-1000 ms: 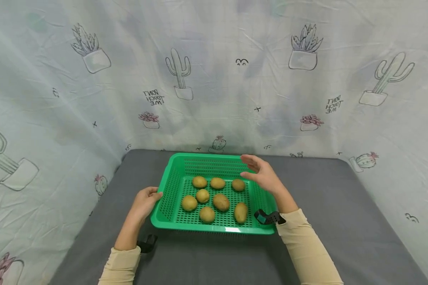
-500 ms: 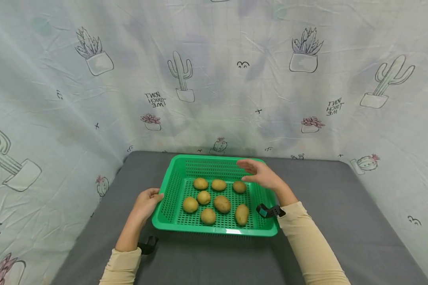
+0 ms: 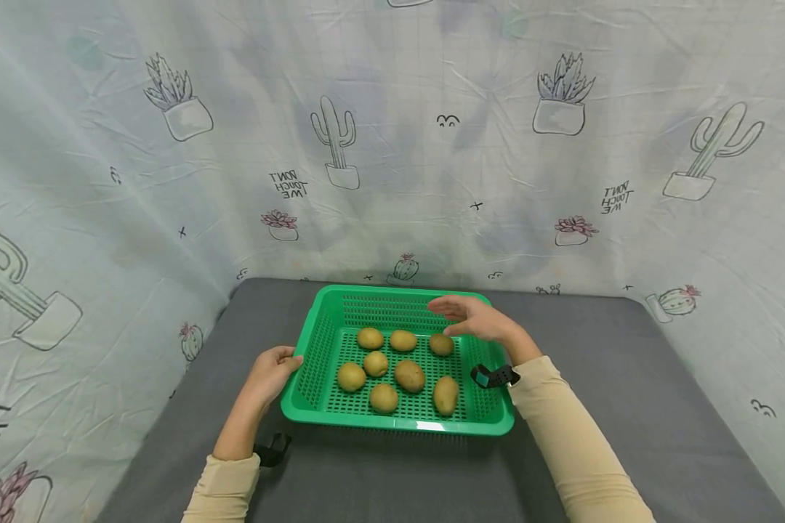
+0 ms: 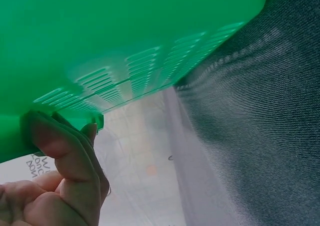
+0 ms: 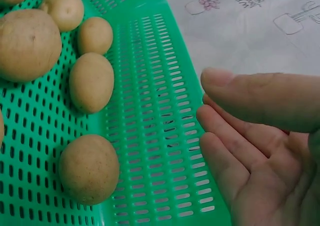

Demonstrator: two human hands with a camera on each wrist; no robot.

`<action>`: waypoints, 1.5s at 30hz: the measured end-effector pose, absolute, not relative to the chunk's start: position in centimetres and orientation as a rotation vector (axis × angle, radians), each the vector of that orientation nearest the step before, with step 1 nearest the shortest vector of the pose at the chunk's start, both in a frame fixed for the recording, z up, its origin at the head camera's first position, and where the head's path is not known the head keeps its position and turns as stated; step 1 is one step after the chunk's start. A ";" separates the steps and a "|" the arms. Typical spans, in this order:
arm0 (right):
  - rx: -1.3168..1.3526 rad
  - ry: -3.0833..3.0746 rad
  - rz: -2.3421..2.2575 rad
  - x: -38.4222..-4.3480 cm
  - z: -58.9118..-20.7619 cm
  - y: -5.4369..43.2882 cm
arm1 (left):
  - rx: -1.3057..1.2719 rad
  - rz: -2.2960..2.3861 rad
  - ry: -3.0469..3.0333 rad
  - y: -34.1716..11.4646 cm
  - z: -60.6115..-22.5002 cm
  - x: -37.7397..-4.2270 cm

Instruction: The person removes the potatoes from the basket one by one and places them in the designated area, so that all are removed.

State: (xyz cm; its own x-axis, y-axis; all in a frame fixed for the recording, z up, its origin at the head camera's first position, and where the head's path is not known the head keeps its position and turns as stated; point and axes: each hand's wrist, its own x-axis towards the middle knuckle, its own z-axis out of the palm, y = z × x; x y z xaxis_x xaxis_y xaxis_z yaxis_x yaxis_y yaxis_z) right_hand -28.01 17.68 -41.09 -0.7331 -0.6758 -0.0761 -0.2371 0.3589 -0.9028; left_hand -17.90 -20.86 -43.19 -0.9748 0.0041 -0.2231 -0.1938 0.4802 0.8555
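A green plastic basket [image 3: 392,423] with slotted walls holds several potatoes, spread over its floor. My left hand [image 3: 271,374] grips the basket's left rim, thumb on top; in the left wrist view the fingers [image 4: 75,153] curl under the rim against the outer wall. Over the basket's back right part hovers my right hand [image 3: 477,319], fingers extended and thumb apart, holding nothing. Closest to it is a brownish potato [image 3: 441,344] at the back right, seen in the right wrist view as a round potato [image 5: 89,169] left of the fingers.
The basket is on a dark grey cloth-covered table [image 3: 595,407]. Behind and along both sides hangs a pale curtain [image 3: 392,145] printed with cacti. A black band with a small device [image 3: 493,375] sits on the right wrist, another band [image 3: 272,450] on the left.
My right hand has moved slightly left and down over the basket, towards the back right potato. My left hand keeps its grip on the rim. The whole head view has shifted a little.
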 end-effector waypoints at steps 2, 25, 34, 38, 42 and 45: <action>-0.809 2.189 -1.311 -28.3 -41.2 17.7 | -0.160 1.497 2.531 -20.9 -43.2 -17.9; -0.775 2.239 -0.906 -30.3 -42.6 16.9 | -0.154 1.480 2.524 -21.0 -43.7 -17.6; -0.712 2.237 -0.855 -30.9 -42.6 16.3 | -0.145 1.507 2.521 -21.1 -43.6 -17.7; -0.674 2.250 -0.803 -31.2 -42.8 16.3 | -0.150 1.507 2.521 -21.2 -43.6 -17.9; -0.672 2.268 -0.711 -31.6 -43.2 16.0 | -0.152 1.506 2.526 -21.1 -43.5 -17.9; -0.705 2.269 -0.634 -32.1 -43.3 15.9 | -0.141 1.502 2.521 -21.1 -43.4 -18.0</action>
